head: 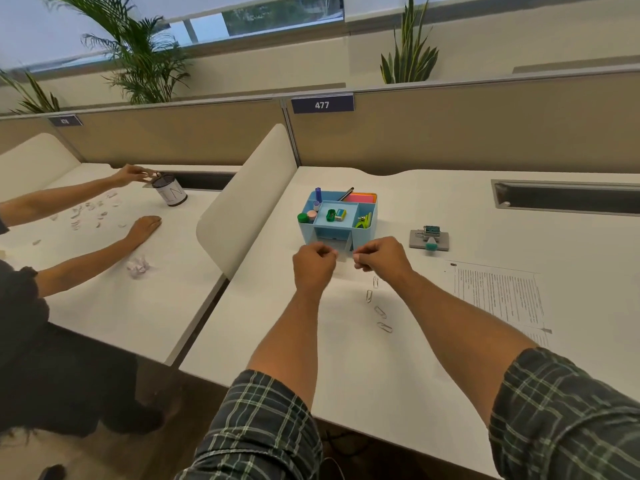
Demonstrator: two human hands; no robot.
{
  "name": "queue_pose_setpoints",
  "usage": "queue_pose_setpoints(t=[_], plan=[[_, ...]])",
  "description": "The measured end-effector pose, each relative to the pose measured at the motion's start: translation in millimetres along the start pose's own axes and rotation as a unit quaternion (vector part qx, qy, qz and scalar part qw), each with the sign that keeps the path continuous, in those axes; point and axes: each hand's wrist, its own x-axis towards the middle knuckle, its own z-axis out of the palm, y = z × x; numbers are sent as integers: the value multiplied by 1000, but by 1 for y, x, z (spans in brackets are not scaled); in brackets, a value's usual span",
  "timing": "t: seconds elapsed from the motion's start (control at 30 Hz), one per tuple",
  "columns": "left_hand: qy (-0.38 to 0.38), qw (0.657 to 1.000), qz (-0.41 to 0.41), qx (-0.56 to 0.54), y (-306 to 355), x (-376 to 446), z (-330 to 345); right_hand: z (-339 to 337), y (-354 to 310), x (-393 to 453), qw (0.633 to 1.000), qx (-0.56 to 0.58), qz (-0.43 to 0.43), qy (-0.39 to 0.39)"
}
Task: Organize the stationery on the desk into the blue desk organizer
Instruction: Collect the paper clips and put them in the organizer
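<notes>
Both hands, left hand (313, 259) and right hand (379, 256), pinch closed at the organizer (337, 216) drawer (334, 244), contents unclear; paper clips (377, 304) mid-desk are light, slippery; pinch edges.

Matt blue plastic organizer (337, 233), thin metal-wire paper clips (380, 311), smooth matt white desk (450, 209).

- My left hand (314, 262) is out ahead of me, knuckles up, fingers curled in and pinched against the thumb.
- My right hand (381, 255) sits just beside it at the same height, near but not touching, curled the same way with its fingertips pinched and pointing toward the left hand.
- I can't tell whether either pinch holds anything.
- Both forearms are bare, stretched forward and converging toward the hands.
- Both wrists are bent slightly downward.
- A plaid sleeve (263, 427) covers my left upper arm, and its twin covers the right one.
</notes>
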Motion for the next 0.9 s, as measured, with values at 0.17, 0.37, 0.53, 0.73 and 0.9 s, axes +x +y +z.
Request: queue_pose_setpoints(t=[0.17,0.37,0.53,0.73,0.9], plan=[[29,998,-48,-39,-1,29,-2,21,-15,17,994,85,55,38],[12,998,-45,-32,-12,49,9,46,-16,36,989,112,80,62],[-3,999,-43,-2,-18,59,17,52,-16,44,997,59,36,44],[17,996,31,78,-17,54,20,30,-14,35,999,-21,-21,14],[-108,965,160,178,-20,29,31,-6,14,20,970,-209,-33,-121]])
